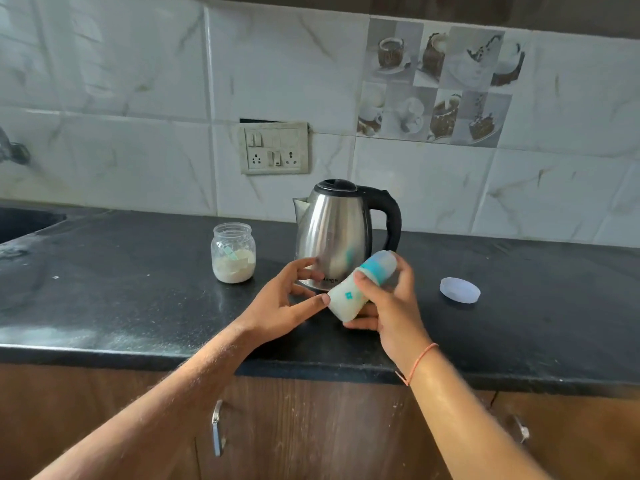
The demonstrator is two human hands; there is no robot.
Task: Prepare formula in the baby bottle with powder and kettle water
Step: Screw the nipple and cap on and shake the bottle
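Note:
My right hand (391, 306) grips a baby bottle (349, 296) with a teal collar and clear cap, tilted so its cap points up and to the right. The bottle holds milky white liquid. My left hand (287, 303) is open beside it, one fingertip touching the bottle's lower end. Just behind both hands a steel kettle (332, 233) with a black lid and handle stands on the counter. Left of the kettle stands an uncapped glass jar (233, 252) of pale powder with a small scoop in it.
A round pale lid (460, 289) lies on the black counter (138, 292) to the right of the hands. A dark sink (24, 221) is at the far left. A switch and socket plate (274, 148) is on the tiled wall. Wooden cabinet doors run below the counter edge.

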